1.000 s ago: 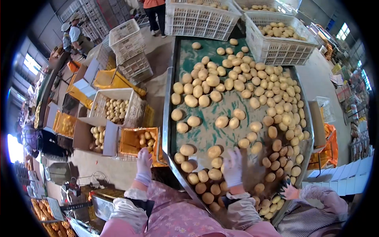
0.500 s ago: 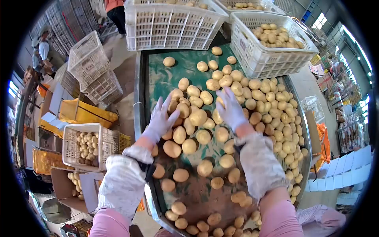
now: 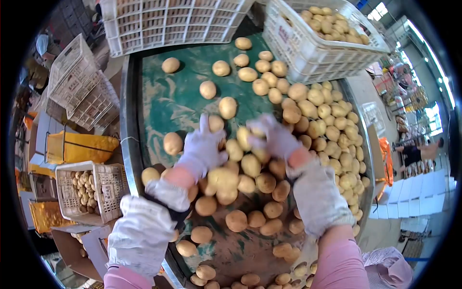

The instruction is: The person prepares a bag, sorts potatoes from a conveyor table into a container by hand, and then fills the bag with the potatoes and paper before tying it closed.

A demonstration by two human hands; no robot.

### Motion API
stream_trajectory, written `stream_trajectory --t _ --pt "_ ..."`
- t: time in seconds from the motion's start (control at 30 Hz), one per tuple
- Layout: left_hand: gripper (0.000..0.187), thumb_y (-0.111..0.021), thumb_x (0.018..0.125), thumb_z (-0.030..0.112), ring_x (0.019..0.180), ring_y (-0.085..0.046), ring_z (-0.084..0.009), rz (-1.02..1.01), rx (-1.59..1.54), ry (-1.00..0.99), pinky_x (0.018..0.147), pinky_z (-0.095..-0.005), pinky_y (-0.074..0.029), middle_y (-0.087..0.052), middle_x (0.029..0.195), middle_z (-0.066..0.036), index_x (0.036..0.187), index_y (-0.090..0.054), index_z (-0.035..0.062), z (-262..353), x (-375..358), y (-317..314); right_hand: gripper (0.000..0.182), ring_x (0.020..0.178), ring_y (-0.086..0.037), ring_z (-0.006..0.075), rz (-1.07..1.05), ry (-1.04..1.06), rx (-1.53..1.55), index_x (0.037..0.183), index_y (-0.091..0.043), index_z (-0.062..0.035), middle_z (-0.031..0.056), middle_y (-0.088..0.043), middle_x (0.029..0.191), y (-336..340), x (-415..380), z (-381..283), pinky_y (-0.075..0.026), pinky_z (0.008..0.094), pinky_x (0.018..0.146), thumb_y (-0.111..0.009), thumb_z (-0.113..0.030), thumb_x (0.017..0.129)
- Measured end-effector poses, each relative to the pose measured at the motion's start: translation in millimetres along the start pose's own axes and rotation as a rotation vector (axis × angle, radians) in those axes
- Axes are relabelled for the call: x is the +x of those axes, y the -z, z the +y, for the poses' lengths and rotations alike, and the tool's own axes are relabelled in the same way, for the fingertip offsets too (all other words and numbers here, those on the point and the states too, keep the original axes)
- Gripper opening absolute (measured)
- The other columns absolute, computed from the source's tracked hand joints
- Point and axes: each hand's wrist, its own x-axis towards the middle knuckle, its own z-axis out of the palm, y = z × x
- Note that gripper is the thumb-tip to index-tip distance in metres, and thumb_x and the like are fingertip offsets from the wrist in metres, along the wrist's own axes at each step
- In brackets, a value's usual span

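Observation:
Potatoes (image 3: 250, 165) lie loose on a green, dirt-smeared sorting table (image 3: 159, 103). My left hand (image 3: 203, 150), in a pale lavender glove, rests among them with fingers spread, touching a potato (image 3: 216, 123) near its fingertips. Slightly blurred, my right hand (image 3: 276, 138) in the same kind of glove reaches over the potatoes from the right. Its fingers are apart beside an upright potato (image 3: 243, 138), and the palm side is hidden. A cluster of potatoes sits between and below both hands. Neither hand has a potato lifted.
White plastic crates stand at the table's far end, one (image 3: 175, 26) on the left and another (image 3: 317, 53) holding potatoes on the right. A dense potato pile (image 3: 337, 139) runs along the right edge. Left on the floor are stacked crates (image 3: 79, 82), a potato crate (image 3: 91, 192) and a yellow bag (image 3: 82, 147).
Both hands have drawn potatoes nearer to me, leaving more green surface showing at the far left. My right hand has turned inward toward the left one. The camera view has shifted.

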Motion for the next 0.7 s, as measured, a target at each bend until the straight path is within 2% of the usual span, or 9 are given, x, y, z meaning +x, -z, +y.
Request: stream_trajectory --t 0.2,0.33,0.4,0.43,0.47,0.5,0.57,0.67,0.7 --pt "0.031 -0.07 0.08 0.032 0.098 -0.064 -0.0387 0.059 0.136 -0.293 0.085 -0.0484 -0.053 -0.033 0.153 -0.028 0.11 -0.07 0.0256 71.6 -139.0 -92.0 0.048 0.123 -0.058 0.0408 0.125 -0.095 -0.051 0.129 -0.067 -0.0231 0.0207 -0.049 0.148 -13.5 -265.4 -8.8 -0.05 0.0497 0.102 -0.076 -0.032 0.083" --pt "0.027 -0.068 0.086 0.023 0.103 -0.066 -0.0329 -0.546 -0.109 -0.365 0.09 -0.0424 -0.053 -0.043 0.147 -0.023 0.112 -0.068 0.0231 132.3 -199.8 -94.5 0.038 0.114 -0.065 0.0356 -0.124 -0.338 0.01 0.118 -0.073 -0.021 0.0168 -0.061 0.133 5.2 -385.3 4.8 -0.057 0.0418 0.091 -0.078 -0.035 0.084" --pt "0.028 -0.07 0.087 0.022 0.104 -0.067 -0.0277 -0.628 -0.633 -0.365 0.092 -0.0389 -0.052 -0.054 0.136 -0.017 0.115 -0.067 0.0189 129.6 -207.4 -136.0 0.04 0.099 -0.071 0.0309 -0.154 -0.541 0.107 0.117 -0.072 -0.0161 0.0117 -0.072 0.114 28.5 -407.3 33.4 -0.058 0.0384 0.086 -0.08 -0.037 0.084" --pt "0.028 -0.071 0.089 0.02 0.102 -0.067 -0.0241 -0.596 -0.745 -0.36 0.092 -0.0364 -0.052 -0.061 0.122 -0.01 0.115 -0.067 0.0147 135.4 -191.0 -120.2 0.035 0.081 -0.071 0.0245 -0.075 -0.392 -0.19 0.12 -0.07 -0.015 0.0062 -0.074 0.094 58.3 -380.5 54.1 -0.057 0.0346 0.075 -0.075 -0.034 0.091" --pt "0.027 -0.073 0.09 0.018 0.101 -0.068 -0.0204 -0.565 -0.855 -0.359 0.092 -0.0339 -0.052 -0.067 0.109 -0.004 0.116 -0.066 0.0105 141.2 -174.2 -104.4 0.035 0.086 -0.071 0.0304 0.272 -0.376 0.266 0.13 -0.065 -0.0141 0.0098 -0.069 0.101 80.5 -353.2 78.3 -0.056 0.0393 0.071 -0.068 -0.024 0.096" --pt "0.02 -0.068 0.093 0.016 0.1 -0.068 -0.022 -0.217 -0.963 -0.54 0.089 -0.0352 -0.054 -0.069 0.1 -0.004 0.111 -0.068 0.0091 147.6 -138.9 -96.4 0.039 0.103 -0.068 0.0323 0.247 -0.481 -0.079 0.136 -0.06 -0.0135 0.0152 -0.066 0.115 116.6 -308.1 87.9 -0.054 0.0397 0.08 -0.063 -0.022 0.099" --pt "0.016 -0.064 0.096 0.016 0.091 -0.068 -0.0339 0.068 -0.595 -0.49 0.084 -0.0428 -0.056 -0.07 0.105 -0.013 0.108 -0.07 0.0092 171.0 -52.5 -45.9 0.054 0.136 -0.05 0.0356 0.495 -0.175 -0.181 0.149 -0.046 -0.0143 0.0167 -0.049 0.15 166.7 -232.8 143.1 -0.042 0.0421 0.111 -0.062 -0.03 0.101" --pt "0.04 -0.053 0.099 0.025 0.11 -0.065 -0.0379 0.425 -0.402 -0.527 0.091 -0.048 -0.054 -0.061 0.13 -0.016 0.139 -0.055 0.0196 186.9 105.1 -40.6 0.058 0.145 -0.04 0.0348 0.57 -0.45 -0.206 0.154 -0.04 -0.0153 0.016 -0.038 0.16 199.0 -128.4 245.3 -0.034 0.0405 0.119 -0.058 -0.032 0.102" --pt "0.047 -0.054 0.098 0.026 0.113 -0.064 -0.0399 0.398 -0.281 -0.504 0.094 -0.0484 -0.053 -0.058 0.136 -0.017 0.144 -0.05 0.0207 199.8 141.4 -26.8 0.059 0.146 -0.039 0.0336 0.338 -0.415 -0.247 0.156 -0.037 -0.0158 0.0151 -0.036 0.162 202.8 -107.6 268.3 -0.034 0.0395 0.119 -0.057 -0.031 0.102"
